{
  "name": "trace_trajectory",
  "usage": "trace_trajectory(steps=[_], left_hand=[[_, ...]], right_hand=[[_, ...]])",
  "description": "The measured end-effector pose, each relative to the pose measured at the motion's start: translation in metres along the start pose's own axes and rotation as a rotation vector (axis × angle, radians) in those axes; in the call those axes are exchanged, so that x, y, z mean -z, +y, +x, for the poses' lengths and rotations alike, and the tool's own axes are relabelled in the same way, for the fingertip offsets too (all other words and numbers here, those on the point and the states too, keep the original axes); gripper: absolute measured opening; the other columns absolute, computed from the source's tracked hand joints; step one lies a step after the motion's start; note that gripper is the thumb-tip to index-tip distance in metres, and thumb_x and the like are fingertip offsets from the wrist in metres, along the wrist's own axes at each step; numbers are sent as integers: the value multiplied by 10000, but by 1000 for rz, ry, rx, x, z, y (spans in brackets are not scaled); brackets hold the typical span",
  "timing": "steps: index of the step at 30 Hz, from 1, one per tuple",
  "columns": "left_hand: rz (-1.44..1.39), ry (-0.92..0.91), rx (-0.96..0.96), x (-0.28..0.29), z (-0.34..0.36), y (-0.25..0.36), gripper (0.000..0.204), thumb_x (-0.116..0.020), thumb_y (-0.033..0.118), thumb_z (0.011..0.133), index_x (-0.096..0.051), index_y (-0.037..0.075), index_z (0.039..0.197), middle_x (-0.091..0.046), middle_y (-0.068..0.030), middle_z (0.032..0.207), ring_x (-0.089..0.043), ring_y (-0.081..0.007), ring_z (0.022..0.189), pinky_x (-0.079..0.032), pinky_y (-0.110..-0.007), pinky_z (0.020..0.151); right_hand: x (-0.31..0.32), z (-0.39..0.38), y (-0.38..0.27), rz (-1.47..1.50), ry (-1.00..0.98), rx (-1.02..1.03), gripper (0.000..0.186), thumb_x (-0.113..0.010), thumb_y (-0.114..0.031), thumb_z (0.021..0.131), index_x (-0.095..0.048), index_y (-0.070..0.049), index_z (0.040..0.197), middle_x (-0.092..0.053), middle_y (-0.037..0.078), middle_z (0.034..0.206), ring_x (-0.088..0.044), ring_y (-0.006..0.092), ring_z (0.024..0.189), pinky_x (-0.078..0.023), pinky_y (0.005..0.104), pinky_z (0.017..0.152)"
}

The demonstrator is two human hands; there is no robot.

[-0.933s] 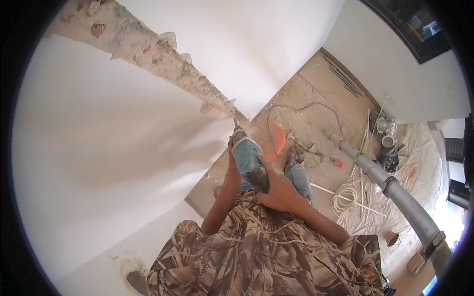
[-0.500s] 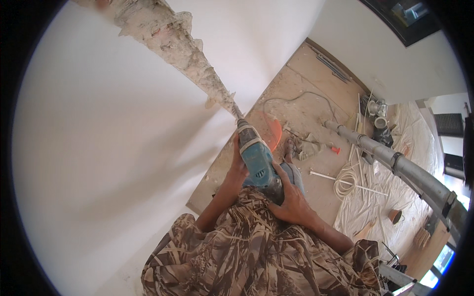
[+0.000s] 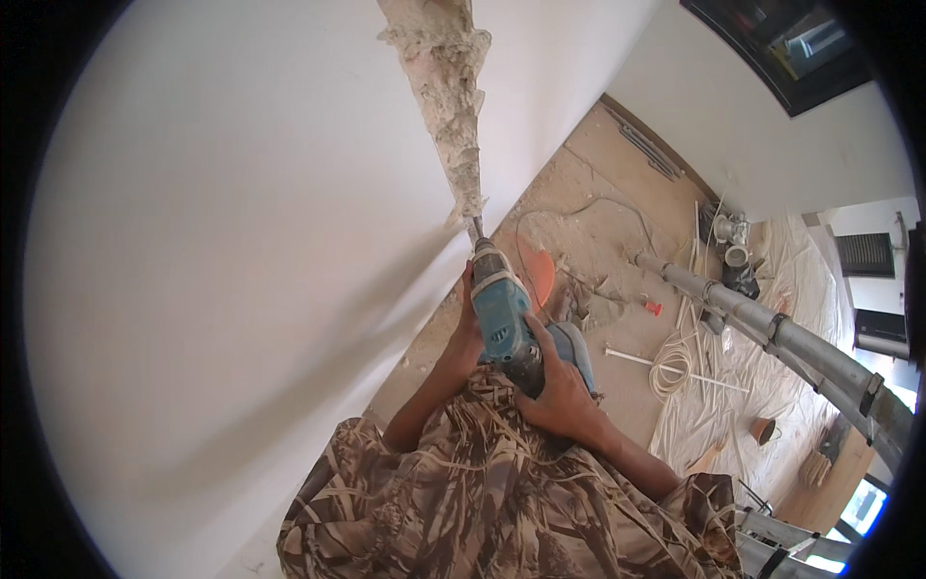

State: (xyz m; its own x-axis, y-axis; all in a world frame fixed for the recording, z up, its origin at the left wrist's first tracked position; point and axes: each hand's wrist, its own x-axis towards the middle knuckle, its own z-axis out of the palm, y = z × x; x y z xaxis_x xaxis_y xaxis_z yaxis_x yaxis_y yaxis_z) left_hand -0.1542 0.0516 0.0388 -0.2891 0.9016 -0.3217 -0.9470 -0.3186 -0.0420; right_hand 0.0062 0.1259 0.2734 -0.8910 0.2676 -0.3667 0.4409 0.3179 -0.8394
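Note:
My two hands hold a teal and black rotary hammer (image 3: pixel 503 314), its chisel bit (image 3: pixel 476 229) against the white wall (image 3: pixel 241 251). The tip sits at the lower end of a rough, broken-out groove (image 3: pixel 451 92) that widens upward and bares grey-brown masonry. My left hand (image 3: pixel 469 328) is closed under the front of the tool's body, its fingers partly hidden behind it. Around the rear handle wraps my right hand (image 3: pixel 561 391), thumb side up along the casing; whether a finger presses the trigger is hidden.
Below, the dusty floor (image 3: pixel 617 386) carries an orange disc-like thing (image 3: pixel 542 280), a cable (image 3: pixel 598 201) and a coil of white hose (image 3: pixel 673 372). Metal ladder-like rails (image 3: pixel 752 304) rise on the right. Beyond them lie plastic sheeting (image 3: pixel 791 338) and a small brown bucket (image 3: pixel 762 429).
The view has turned, so the groove now runs nearly upright in the picture instead of slanting. The rotary hammer stays in both hands, its bit still at the groove's lower end.

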Motion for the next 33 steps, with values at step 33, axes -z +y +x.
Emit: trace_trajectory(steps=[33], left_hand=[[276, 344, 145, -54, -17, -26, 749, -407, 755, 932, -643, 101, 1212, -700, -117, 1118, -694, -288, 1038, -568, -487, 914]], right_hand=[[42, -39, 43, 223, 69, -12, 989, -690, -108, 731, -201, -107, 1590, -665, 299, 1068, -648, 471, 993, -506, 487, 887]])
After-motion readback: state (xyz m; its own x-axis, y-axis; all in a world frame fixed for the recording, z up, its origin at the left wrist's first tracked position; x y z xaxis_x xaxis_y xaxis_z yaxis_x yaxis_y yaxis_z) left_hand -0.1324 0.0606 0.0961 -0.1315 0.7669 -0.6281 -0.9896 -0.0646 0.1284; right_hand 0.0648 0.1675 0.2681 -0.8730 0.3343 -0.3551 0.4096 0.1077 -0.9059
